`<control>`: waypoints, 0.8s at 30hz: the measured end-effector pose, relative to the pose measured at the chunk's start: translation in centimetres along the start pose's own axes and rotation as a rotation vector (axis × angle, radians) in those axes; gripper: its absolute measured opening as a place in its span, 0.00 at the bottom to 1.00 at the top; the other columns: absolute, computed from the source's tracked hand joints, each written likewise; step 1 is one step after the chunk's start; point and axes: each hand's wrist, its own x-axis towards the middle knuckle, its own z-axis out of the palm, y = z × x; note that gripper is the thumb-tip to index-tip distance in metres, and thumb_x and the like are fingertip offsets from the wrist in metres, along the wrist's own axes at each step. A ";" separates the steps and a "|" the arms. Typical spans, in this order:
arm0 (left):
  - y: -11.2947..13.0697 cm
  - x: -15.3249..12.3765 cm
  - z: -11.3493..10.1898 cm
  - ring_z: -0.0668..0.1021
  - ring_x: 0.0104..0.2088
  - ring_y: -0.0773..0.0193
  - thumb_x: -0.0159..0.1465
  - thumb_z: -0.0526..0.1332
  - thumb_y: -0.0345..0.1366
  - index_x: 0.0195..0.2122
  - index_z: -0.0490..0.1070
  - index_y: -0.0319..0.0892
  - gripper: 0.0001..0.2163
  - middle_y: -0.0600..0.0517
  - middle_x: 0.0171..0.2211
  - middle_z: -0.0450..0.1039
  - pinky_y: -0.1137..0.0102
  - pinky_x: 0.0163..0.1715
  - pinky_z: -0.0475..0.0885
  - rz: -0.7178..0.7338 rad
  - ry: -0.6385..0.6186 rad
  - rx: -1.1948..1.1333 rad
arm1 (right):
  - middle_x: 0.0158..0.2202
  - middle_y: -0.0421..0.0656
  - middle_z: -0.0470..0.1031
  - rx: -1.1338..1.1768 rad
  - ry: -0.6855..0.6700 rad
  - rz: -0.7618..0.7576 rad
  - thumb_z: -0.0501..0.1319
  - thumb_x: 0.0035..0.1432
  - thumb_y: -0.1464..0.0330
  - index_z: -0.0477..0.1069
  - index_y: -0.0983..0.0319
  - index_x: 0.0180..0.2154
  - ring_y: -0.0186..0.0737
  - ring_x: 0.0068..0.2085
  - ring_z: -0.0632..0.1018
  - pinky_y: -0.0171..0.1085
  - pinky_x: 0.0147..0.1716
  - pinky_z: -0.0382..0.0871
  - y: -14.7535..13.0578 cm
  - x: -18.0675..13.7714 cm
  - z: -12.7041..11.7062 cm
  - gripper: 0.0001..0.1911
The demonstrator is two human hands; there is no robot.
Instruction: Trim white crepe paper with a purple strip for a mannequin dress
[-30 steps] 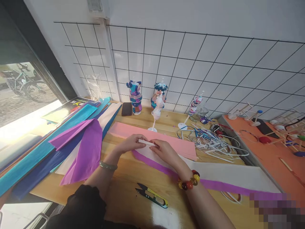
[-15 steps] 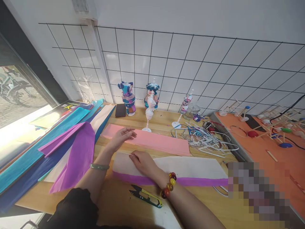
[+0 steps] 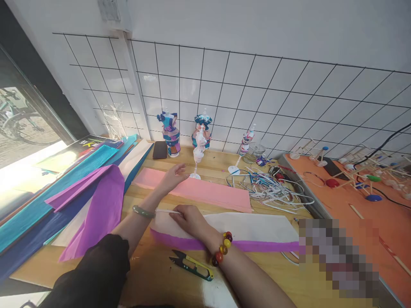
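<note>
My left hand [image 3: 175, 177], a green bangle at its wrist, hovers over the pink paper strip [image 3: 218, 192] with fingers outstretched and nothing in them. Just beyond its fingertips stands the white base of a small pale dress-form figure [image 3: 199, 149]. My right hand [image 3: 190, 219], wearing a bead bracelet, is closed at the left part of a white paper sheet [image 3: 257, 224], thumb and fingers pinching its upper edge. Under that sheet lies purple paper [image 3: 266, 246], showing along the near side. Yellow-and-black thread snips [image 3: 192, 264] lie in front of my right hand.
Folded purple paper [image 3: 107, 201] and blue sheets [image 3: 64, 194] are piled at left. Behind stand decorated figures [image 3: 171, 136] and a dark phone-like object [image 3: 160, 150]. Tangled paper strips [image 3: 272, 186] lie at right, beside an orange tabletop [image 3: 334, 201] with stick models.
My left hand has moved right and slightly up, toward the pale figure's base. My right hand keeps its hold on the white paper. The view has shifted slightly.
</note>
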 end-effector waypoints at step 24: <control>-1.7 3.5 3.3 0.76 0.39 0.58 0.52 0.63 0.48 0.39 0.73 0.37 0.20 0.46 0.37 0.76 0.66 0.40 0.69 0.045 -0.113 0.109 | 0.22 0.35 0.65 0.203 -0.116 0.008 0.57 0.55 0.62 0.68 0.62 0.26 0.29 0.25 0.63 0.30 0.24 0.52 0.7 0.0 -0.7 0.12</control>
